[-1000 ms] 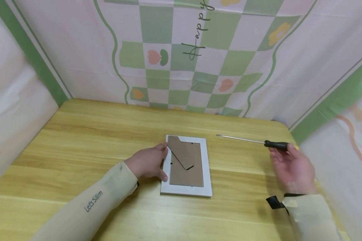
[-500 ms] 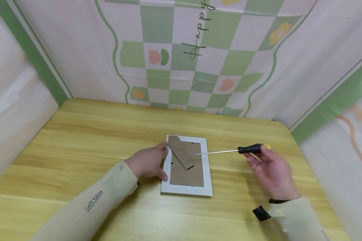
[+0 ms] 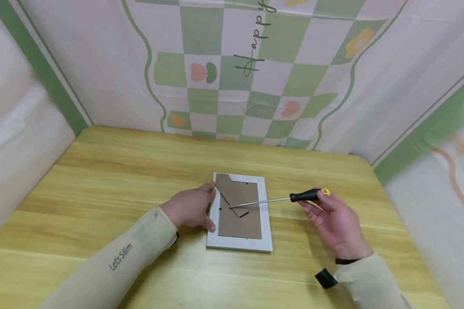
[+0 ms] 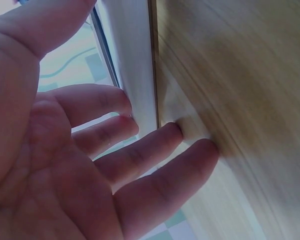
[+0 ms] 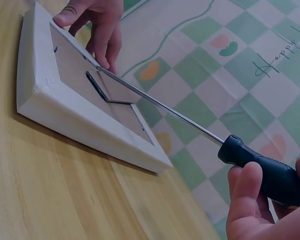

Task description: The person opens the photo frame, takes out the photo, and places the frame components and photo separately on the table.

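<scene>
A white frame (image 3: 266, 223) with a brown back panel (image 3: 237, 227) lies on the table, a thin black bent piece (image 3: 244, 214) on the panel. My left hand (image 3: 189, 208) touches the frame's left edge with spread fingers; in the left wrist view the fingers (image 4: 155, 155) are loosely bent beside the white edge (image 4: 132, 60). My right hand (image 3: 338, 221) holds a screwdriver (image 3: 304, 196) by its black handle, right of the frame. Its shaft reaches left over the panel; whether the tip touches it, I cannot tell. The right wrist view shows the handle (image 5: 265, 172) between thumb and fingers.
The wooden table (image 3: 120, 171) spreads around the frame. Behind it hangs a cloth (image 3: 237, 103) with green checks and lettering, and more cloth stands at the left and right sides. A black strap end (image 3: 326, 278) hangs by my right wrist.
My right hand has moved left and slightly down with the screwdriver, bringing its shaft from beside the frame to over the back panel. The left hand and frame have stayed in place.
</scene>
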Tool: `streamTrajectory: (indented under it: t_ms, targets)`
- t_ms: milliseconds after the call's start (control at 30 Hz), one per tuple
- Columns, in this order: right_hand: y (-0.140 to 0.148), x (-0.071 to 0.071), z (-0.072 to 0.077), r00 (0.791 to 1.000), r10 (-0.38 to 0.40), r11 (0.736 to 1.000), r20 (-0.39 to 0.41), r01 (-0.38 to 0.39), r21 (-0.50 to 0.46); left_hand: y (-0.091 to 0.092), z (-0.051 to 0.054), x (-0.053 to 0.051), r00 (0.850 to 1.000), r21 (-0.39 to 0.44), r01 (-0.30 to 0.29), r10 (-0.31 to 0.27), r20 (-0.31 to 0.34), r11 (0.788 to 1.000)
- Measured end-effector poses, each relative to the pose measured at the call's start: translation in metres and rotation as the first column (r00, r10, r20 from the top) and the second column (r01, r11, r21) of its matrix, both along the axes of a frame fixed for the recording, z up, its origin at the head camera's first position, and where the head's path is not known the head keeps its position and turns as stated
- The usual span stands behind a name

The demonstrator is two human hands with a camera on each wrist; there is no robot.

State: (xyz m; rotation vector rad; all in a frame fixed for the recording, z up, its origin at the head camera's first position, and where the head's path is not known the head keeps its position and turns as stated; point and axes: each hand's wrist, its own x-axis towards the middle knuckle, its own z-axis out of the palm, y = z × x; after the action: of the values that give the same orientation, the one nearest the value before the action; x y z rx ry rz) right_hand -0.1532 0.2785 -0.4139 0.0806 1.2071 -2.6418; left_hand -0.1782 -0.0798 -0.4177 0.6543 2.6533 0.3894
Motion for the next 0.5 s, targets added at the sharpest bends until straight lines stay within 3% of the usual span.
streamTrajectory:
  t_ms: [500]
  targets:
    - [-0.0084,0.0016,-0.0024,0.998,0.044,0.992,-0.039,-0.04,0.117,0.0002,-0.0005,0.0001,1.0,-0.015,0.004,-0.004,0.006,1.0]
